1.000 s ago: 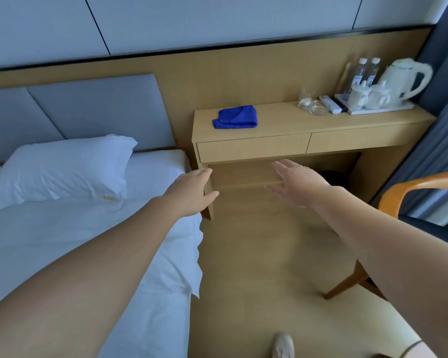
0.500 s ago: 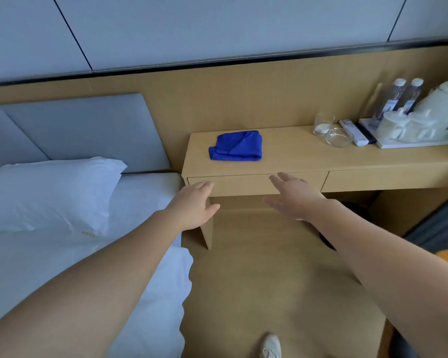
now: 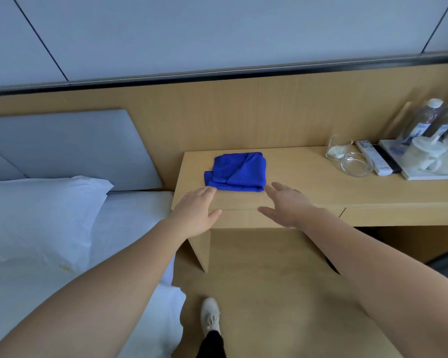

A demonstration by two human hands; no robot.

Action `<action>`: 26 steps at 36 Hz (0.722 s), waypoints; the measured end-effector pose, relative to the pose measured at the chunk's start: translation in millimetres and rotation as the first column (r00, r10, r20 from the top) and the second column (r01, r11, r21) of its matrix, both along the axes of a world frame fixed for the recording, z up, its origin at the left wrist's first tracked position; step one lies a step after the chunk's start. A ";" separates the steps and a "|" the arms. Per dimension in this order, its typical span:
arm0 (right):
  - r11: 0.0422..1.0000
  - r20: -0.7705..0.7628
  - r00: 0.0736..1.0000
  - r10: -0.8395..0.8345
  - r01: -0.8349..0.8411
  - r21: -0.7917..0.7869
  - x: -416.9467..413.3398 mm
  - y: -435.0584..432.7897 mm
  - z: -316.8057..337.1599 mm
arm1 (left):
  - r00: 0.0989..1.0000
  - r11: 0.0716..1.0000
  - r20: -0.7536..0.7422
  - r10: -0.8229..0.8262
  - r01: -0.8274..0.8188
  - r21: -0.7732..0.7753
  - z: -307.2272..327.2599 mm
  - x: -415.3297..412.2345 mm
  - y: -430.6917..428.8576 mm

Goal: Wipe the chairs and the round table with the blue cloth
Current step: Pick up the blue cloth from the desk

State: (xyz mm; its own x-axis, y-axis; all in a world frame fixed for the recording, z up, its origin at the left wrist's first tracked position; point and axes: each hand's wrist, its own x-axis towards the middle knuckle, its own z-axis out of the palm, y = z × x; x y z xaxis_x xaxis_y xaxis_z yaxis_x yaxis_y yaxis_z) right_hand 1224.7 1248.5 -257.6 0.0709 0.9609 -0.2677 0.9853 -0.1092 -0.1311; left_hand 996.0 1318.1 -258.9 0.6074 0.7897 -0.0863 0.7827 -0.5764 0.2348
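- The blue cloth [image 3: 237, 173] lies folded on the left end of the wooden desk [image 3: 308, 192], close to the front edge and well apart from the glass [image 3: 338, 149], glass dish [image 3: 357, 165], remote [image 3: 373, 157] and tray [image 3: 424, 175] at the right end.
- Both hands hover palm-down over the desk's front edge. The left hand [image 3: 195, 211] has its fingers straight and close together, tips at the cloth's front-left corner. The right hand [image 3: 289, 205] has its fingers straight and slightly spread, tips just beside the front-right corner. I cannot tell whether either hand touches the fabric. Neither holds anything.
- The step in hand looks like picking up the cloth, so no wiping has begun. Neither the chairs nor the round table are in view.
- To do it well, 1 hand is enough: slide the fingers under the thick front fold, put the thumb on top, and lift the whole bundle so the layers stay together as a pad.
- Lift straight up and toward the body. Sweeping right risks the glassware.
- The cloth's long axis runs left to right, parallel to the desk's front edge. It looks wider than deep in this view.
- The rolled fold faces the person. A flap crosses the top diagonally from front-left toward back-right, and a small layer sticks out at the left.
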 end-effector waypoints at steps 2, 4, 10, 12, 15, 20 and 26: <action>1.000 -0.002 1.000 -0.004 0.004 -0.010 2.1 18.1 -8.9 | 1.000 1.000 -0.001 -0.015 0.015 -0.003 -7.4 5.4 20.6; 1.000 0.010 1.000 -0.009 0.009 -0.014 4.5 39.8 -18.1 | 0.999 0.999 -0.013 -0.045 0.045 0.010 -17.0 11.2 46.7; 0.993 0.016 0.997 -0.079 0.080 -0.084 9.8 106.0 -44.5 | 0.980 0.984 -0.105 -0.172 0.175 0.020 -34.9 25.8 127.7; 0.989 0.019 0.995 -0.095 0.097 -0.116 9.5 125.2 -55.5 | 0.963 0.973 -0.146 -0.225 0.230 0.017 -41.3 29.5 153.0; 0.978 0.018 0.992 -0.123 0.124 -0.170 7.6 149.2 -73.6 | 0.936 0.957 -0.200 -0.290 0.291 -0.024 -52.8 34.5 189.5; 0.944 -0.011 0.973 -0.229 0.220 -0.246 3.9 176.2 -103.1 | 0.884 0.925 -0.274 -0.379 0.373 -0.076 -72.3 40.8 228.5; 0.852 -0.172 0.840 -0.514 0.477 -0.216 9.6 198.4 -127.0 | 0.857 0.899 -0.274 -0.437 0.417 -0.132 -90.3 56.2 248.4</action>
